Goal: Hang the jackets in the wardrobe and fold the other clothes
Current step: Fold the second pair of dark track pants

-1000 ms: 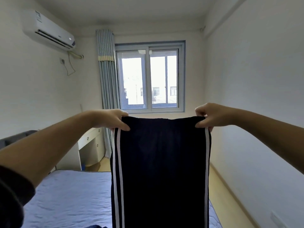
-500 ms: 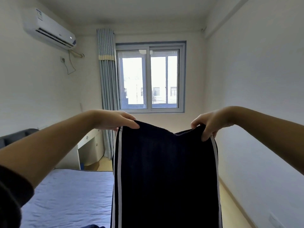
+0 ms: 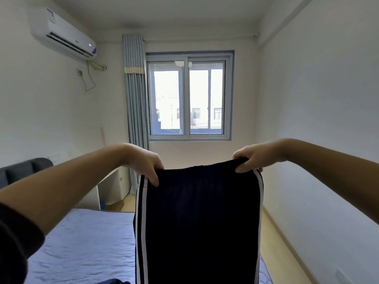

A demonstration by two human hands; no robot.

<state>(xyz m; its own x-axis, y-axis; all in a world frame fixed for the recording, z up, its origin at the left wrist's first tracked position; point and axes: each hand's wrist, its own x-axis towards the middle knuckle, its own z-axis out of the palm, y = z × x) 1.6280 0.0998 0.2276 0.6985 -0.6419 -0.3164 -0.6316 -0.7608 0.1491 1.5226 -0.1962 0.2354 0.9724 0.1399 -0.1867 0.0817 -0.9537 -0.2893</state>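
Holding up dark striped trousers (image 3: 196,222) by waistband, hanging full length above bed (image 3: 82,242). Gripped at one corner with left hand (image 3: 146,167), at other with right hand (image 3: 249,158), fingers curled on cloth. Not yet folded, likely start of fold. No wardrobe or jackets in view.

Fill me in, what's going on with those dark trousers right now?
A person holds the dark trousers up in the air by the waistband. The left hand grips one top corner and the right hand grips the other. The trousers, with white stripes down the sides, hang spread flat in front of the person, above the blue-covered bed. Their lower end is out of frame. No fold has been made yet.
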